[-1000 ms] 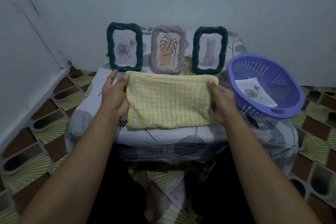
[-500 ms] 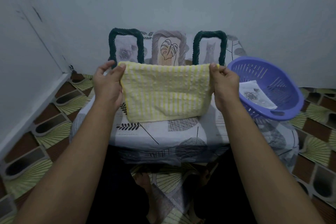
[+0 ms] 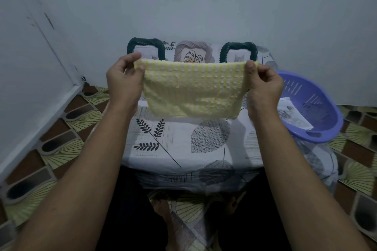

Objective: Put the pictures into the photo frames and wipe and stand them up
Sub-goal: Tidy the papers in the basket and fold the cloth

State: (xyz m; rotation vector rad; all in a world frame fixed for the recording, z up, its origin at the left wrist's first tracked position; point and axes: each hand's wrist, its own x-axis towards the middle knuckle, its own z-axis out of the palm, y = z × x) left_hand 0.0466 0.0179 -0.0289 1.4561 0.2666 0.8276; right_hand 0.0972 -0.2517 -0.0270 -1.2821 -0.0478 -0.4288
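A yellow-and-white checked cloth (image 3: pixel 191 89) hangs in the air above the table, stretched flat between my hands. My left hand (image 3: pixel 123 83) pinches its top left corner and my right hand (image 3: pixel 263 85) pinches its top right corner. Behind the cloth three photo frames stand upright at the back of the table: a dark green frame (image 3: pixel 145 46) on the left, a grey frame (image 3: pixel 193 51) with a leaf drawing in the middle, and a second dark green frame (image 3: pixel 238 49) with a cat picture on the right. The cloth hides their lower halves.
A low table (image 3: pixel 183 144) with a leaf-print cover stands against the wall. A purple plastic basket (image 3: pixel 324 128) sits on its right edge with a loose picture (image 3: pixel 291 114) inside. Patterned floor tiles lie around it, and my feet show below the table.
Both hands have lifted the cloth off the table and raised it in front of the frames, which it now partly covers.
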